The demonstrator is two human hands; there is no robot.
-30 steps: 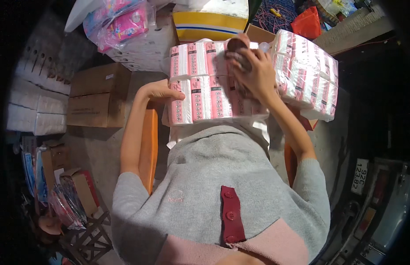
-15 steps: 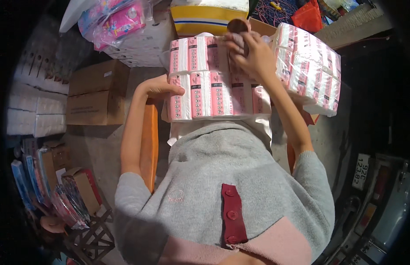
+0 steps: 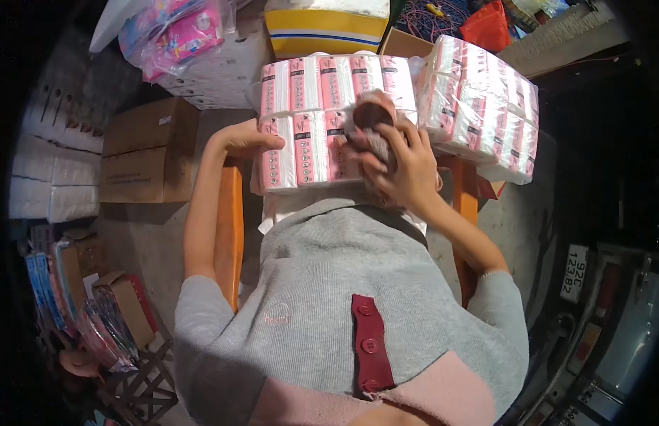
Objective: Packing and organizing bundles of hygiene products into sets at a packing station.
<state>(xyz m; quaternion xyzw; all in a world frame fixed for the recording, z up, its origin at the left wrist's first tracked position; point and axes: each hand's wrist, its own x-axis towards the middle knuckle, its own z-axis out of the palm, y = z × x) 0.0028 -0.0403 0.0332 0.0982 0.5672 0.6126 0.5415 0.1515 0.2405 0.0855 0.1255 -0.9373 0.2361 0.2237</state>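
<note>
A plastic-wrapped bundle of pink-and-white tissue packs (image 3: 311,145) lies in front of my body, stacked in two rows. My left hand (image 3: 247,140) grips its left edge, thumb on the upper face and fingers hidden down the side. Over the bundle's right half, my right hand (image 3: 407,160) is curled around a pinkish-brown, roundish thing (image 3: 372,117) with a dark round hollow at its end. Motion blurs it, so its kind cannot be made out. A second wrapped bundle of the same tissue packs (image 3: 478,106) sits just to the right.
Orange wooden chair arms (image 3: 231,234) flank me. A brown cardboard box (image 3: 148,153) stands at left, with white wrapped stacks (image 3: 56,170) beyond it. A yellow-and-white box (image 3: 326,28) is behind the bundle. Bagged pink packages (image 3: 191,39) lie far left; a vehicle (image 3: 613,334) is at right.
My right hand has come down and nearer across the bundle with the roundish thing, uncovering the far row. My left hand keeps its grip. The whole view has shifted slightly.
</note>
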